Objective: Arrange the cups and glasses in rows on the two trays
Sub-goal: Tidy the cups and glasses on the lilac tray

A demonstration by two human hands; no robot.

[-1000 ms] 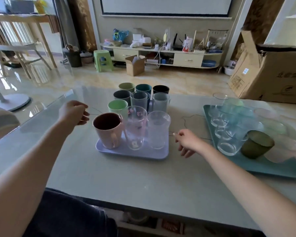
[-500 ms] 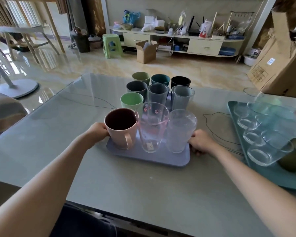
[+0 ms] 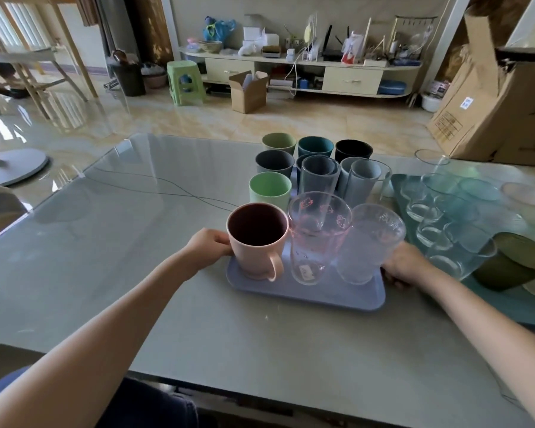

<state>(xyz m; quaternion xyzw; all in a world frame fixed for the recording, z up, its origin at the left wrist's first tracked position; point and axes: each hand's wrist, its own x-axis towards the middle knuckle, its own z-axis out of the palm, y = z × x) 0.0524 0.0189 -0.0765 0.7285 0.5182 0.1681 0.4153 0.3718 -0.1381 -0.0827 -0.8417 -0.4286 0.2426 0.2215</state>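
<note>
Glossy tiled floor and a cluttered low cabinet fill the room behind the grey glass-topped table (image 3: 112,273) you are working at.

A second ago both your hands hung in the air on either side of the lavender plastic tray (image 3: 306,293); now they have closed in on its two short edges, and the tray lies nearer the teal plastic tray (image 3: 491,310) than it did. That suggests the sorting on this tray is done and you are now squaring the tray itself beside its partner.

Starting from your left: your left hand (image 3: 209,247) reaches in with the forearm stretched out low over the table, its fingers curled against the tray's left edge just beside the pink plastic mug (image 3: 255,242). Behind the mug the cups stand in rows of three, from a light green plastic cup (image 3: 269,188) back to a black plastic cup (image 3: 352,149). The front row continues with a clear tall glass with pink cat prints (image 3: 317,236) and a frosted ribbed glass tumbler (image 3: 368,242), all upright and touching or nearly so.

Your right hand (image 3: 405,267) grips the tray's right edge, fingers wrapped under the rim, partly hidden by the tumbler. Beyond it, the teal tray holds clear glasses and a dark green glass cup (image 3: 513,261) that looks tilted.
</note>
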